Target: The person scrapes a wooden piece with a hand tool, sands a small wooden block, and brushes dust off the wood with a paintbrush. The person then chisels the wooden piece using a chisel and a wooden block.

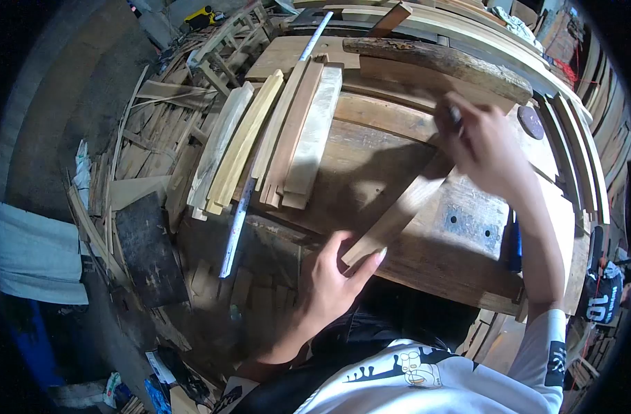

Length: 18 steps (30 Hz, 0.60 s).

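A short wooden strip [405, 207] lies slantwise over the near edge of a worn wooden workbench [370, 148]. Its near end sits between the thumb and fingers of my left hand [332, 272]. Above the strip's far end is my right hand [484, 141], blurred, with its fingers curled closed. Something small and dark shows at those fingers, too smeared to name. Left of the strip, several cut wood pieces lie side by side, among them a pale board [315, 138] and a yellowish strip [246, 141]. A white measuring stick [237, 228] runs lengthwise beneath them.
A rough log [436, 65] lies across the bench's far side. A round dark disc [530, 122] rests at the right, and a blue-handled tool [515, 245] lies near the right front. Scrap wood [156, 138] is piled at left. Long boards [577, 148] stand at right.
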Tool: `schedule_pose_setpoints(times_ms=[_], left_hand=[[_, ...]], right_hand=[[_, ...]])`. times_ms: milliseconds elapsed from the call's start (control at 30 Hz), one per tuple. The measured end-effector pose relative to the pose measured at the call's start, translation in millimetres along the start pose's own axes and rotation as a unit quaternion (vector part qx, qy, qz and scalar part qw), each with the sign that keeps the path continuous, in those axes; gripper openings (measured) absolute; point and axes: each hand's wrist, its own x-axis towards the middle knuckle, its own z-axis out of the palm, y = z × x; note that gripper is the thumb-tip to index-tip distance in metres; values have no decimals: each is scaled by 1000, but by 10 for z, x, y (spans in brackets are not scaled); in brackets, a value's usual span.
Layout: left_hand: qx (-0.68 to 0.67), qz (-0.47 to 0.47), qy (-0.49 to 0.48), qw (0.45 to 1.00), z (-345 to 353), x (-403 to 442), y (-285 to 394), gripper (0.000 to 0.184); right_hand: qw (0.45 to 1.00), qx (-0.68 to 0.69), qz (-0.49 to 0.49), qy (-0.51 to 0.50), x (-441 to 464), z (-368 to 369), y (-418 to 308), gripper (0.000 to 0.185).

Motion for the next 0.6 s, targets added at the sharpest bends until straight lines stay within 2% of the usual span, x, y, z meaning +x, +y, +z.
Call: schedule_pose_setpoints(times_ms=[33,100,133,233,300,433,467,500,600], left_hand=[[11,11,14,1000,12,-3,-9,48],[34,28,44,998,37,-18,-54,49],[96,95,84,987,50,5,-112,47],[208,151,115,959,13,12,-92,44],[202,150,112,961,13,-2,-134,42],[191,150,97,965,7,24,-85,41],[189,156,96,965,6,42,-68,41],[186,160,93,965,6,59,-52,41],[164,158,78,971,-11,70,-78,42]], right_hand=[[994,48,-102,6,-23,53,-52,6],[984,60,-165,7,-122,2,-224,8],[980,72,-185,8,-155,-8,-260,9],[985,86,-147,0,-152,65,-132,9],[996,26,-84,-22,-14,-27,-60,12],[994,-77,-77,9,-49,91,-91,17],[997,-9,-18,-79,-70,67,-170,12],[993,17,-95,-68,-85,42,-295,11],[954,243,-81,-155,-101,24,-387,14]])
